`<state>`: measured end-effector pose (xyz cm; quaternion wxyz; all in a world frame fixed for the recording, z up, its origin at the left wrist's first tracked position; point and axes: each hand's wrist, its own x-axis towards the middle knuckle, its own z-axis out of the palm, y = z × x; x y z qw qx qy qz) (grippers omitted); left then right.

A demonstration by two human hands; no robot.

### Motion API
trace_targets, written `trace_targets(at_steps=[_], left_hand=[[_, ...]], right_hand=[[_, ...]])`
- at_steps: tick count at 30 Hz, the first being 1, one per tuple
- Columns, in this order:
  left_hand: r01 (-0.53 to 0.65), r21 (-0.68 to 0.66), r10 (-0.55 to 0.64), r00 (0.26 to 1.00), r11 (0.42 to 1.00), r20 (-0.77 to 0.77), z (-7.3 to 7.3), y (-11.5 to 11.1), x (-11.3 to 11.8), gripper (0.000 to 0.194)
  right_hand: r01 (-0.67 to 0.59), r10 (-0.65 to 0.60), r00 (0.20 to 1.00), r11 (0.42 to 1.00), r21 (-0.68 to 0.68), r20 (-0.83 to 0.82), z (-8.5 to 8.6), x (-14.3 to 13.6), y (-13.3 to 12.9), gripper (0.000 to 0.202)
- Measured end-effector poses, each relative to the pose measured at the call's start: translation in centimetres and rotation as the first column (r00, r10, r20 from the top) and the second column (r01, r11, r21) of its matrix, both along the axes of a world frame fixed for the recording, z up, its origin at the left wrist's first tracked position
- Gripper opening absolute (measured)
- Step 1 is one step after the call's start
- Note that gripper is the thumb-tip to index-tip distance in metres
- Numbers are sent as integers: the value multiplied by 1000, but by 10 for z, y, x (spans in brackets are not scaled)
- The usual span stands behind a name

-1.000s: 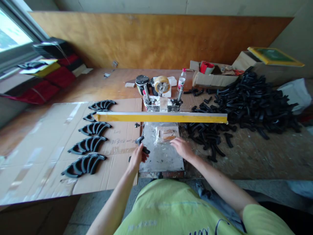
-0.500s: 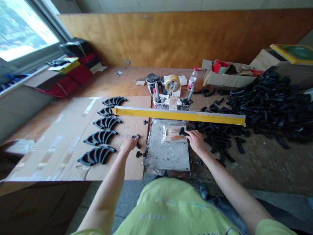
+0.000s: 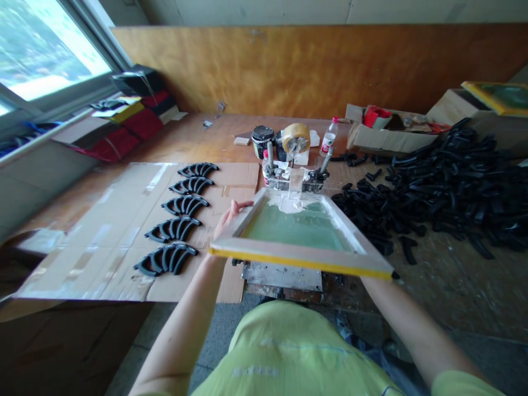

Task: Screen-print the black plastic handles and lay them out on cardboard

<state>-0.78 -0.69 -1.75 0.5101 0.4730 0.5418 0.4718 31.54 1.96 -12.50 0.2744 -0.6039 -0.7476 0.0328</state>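
Note:
A screen-printing frame [image 3: 284,257] with green mesh [image 3: 297,228] and a yellow front edge slants down over the metal plate [image 3: 280,276]. My left hand [image 3: 227,219] is beside the frame's left rail, its visible fingers stretched out and the rest partly covered by the rail. I cannot tell whether it touches the rail. My right forearm [image 3: 383,300] runs under the right front corner, and that hand is hidden beneath the frame. Behind, a clamp with metal posts [image 3: 325,160] holds the frame's far side.
Several fans of curved black parts [image 3: 167,259] lie on the cardboard [image 3: 103,247] at left. A heap of black parts [image 3: 466,181] covers the right side. A tape roll [image 3: 296,137], black tub [image 3: 262,141], bottle [image 3: 329,136] and open carton [image 3: 391,137] stand behind.
The frame's front edge has come down towards me, so the mesh now shows and the middle of the plate is covered. The black parts in both hands are out of sight.

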Motion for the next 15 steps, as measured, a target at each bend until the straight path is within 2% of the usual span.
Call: trace_targets(at_steps=[2,4,7,9,12,13,15], left_hand=[[34,-118,-44,995,992,-89,-24,-18,-7,65],[33,-187,-60,988,982,-139,-54,-31,-10,69],[8,-233,-44,988,973,-151,-101,-37,-10,80],[-8,-235,-35,983,972,-181,-125,-35,-10,79],[-14,-223,-36,975,975,-220,-145,-31,-13,71],[-11,-221,-40,973,975,-227,-148,-31,-14,70],[-8,-219,-45,971,976,-235,-148,-32,-15,68]], right_hand=[[81,-80,996,996,33,-35,14,15,17,33],[79,-73,995,992,99,-64,31,9,39,29],[-104,103,995,988,113,18,52,-30,69,51],[-189,188,975,982,-7,118,57,-59,78,43],[-173,216,950,965,-199,223,51,-83,70,18],[-179,231,943,958,-223,241,47,-85,62,14],[-276,326,911,937,-215,253,39,-81,42,9]])
